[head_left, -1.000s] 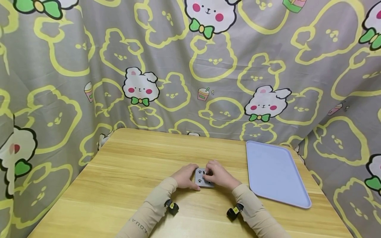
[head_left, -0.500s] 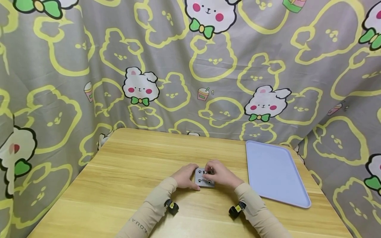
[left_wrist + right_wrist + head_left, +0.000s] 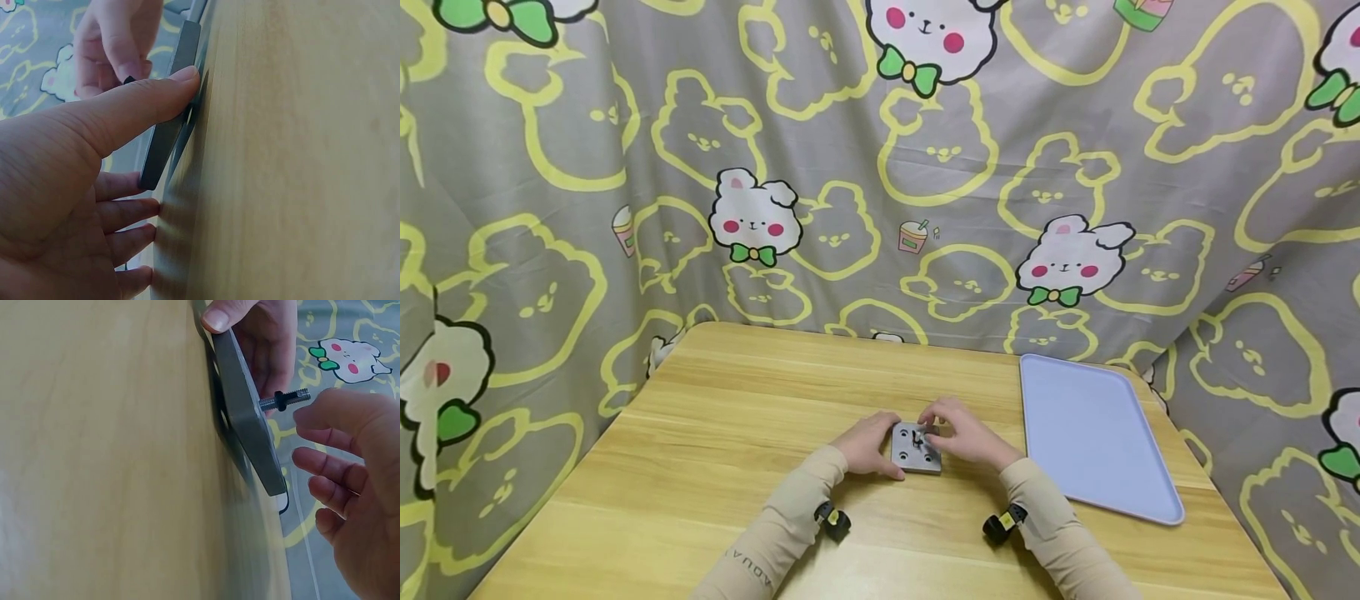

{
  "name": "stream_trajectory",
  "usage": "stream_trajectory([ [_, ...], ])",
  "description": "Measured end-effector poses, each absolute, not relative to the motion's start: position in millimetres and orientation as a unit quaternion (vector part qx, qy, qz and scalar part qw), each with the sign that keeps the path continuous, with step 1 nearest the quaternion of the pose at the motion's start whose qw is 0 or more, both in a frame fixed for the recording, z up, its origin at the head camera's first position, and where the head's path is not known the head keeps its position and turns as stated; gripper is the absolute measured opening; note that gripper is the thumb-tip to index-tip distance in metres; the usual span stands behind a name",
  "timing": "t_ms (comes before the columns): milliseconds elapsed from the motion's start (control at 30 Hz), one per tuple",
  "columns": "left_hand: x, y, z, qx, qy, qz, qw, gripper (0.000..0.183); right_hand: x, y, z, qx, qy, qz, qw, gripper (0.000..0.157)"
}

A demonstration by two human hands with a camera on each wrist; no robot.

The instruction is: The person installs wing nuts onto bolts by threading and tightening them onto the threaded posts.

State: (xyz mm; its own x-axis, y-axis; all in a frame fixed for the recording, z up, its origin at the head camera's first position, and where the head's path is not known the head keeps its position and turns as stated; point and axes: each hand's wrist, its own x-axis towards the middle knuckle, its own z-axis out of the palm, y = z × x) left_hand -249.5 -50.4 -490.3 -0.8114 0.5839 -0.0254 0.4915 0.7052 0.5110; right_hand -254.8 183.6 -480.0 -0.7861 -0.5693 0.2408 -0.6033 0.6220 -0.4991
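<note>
A grey rectangular metal plate [image 3: 915, 460] with round holes lies on the table. From its top stands a threaded stud [image 3: 302, 395] with a black nut-like ring [image 3: 280, 400] partway along it. My left hand [image 3: 867, 446] grips the plate at its left side, its thumb [image 3: 156, 100] against the near edge. In the head view my right hand [image 3: 966, 433] is beside the stud, thumb and forefinger apart. The right wrist view has its thumb [image 3: 331, 409] close to the stud's tip and the other fingers loosely bent, holding nothing.
A pale blue tray [image 3: 1097, 442] lies on the right side of the wooden table [image 3: 760, 392]. A patterned curtain [image 3: 850, 167] hangs behind the table and at both sides. Each forearm wears a strapped camera [image 3: 833, 522].
My right hand has drawn back slightly to the right, its fingers spreading away from the stud, which now shows more. The left hand and the plate have stayed nearly in place.
</note>
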Motion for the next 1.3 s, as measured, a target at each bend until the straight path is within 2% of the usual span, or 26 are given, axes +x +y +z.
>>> stream_trajectory([
  [167, -249.5, -50.5, -490.0, 0.294, 0.919, 0.246, 0.095, 0.095, -254.6, 182.4, -482.8, 0.323, -0.904, 0.28, 0.017, 0.027],
  [567, -251.1, -49.9, -491.5, 0.288, 0.922, 0.239, 0.102, 0.096, -255.7, 179.0, -487.6, 0.327, -0.9, 0.288, 0.003, 0.027],
  [900, -252.2, -50.4, -493.3, 0.288, 0.922, 0.24, 0.099, 0.096, -255.1, 176.9, -487.7, 0.347, -0.897, 0.275, 0.017, 0.01],
  [1100, -252.4, -50.3, -493.8, 0.29, 0.922, 0.239, 0.097, 0.096, -254.7, 173.9, -488.0, 0.343, -0.898, 0.274, 0.025, 0.006],
  [1300, -251.1, -50.3, -492.2, 0.289, 0.921, 0.243, 0.1, 0.095, -255.7, 170.8, -492.4, 0.348, -0.898, 0.261, 0.063, 0.007],
])
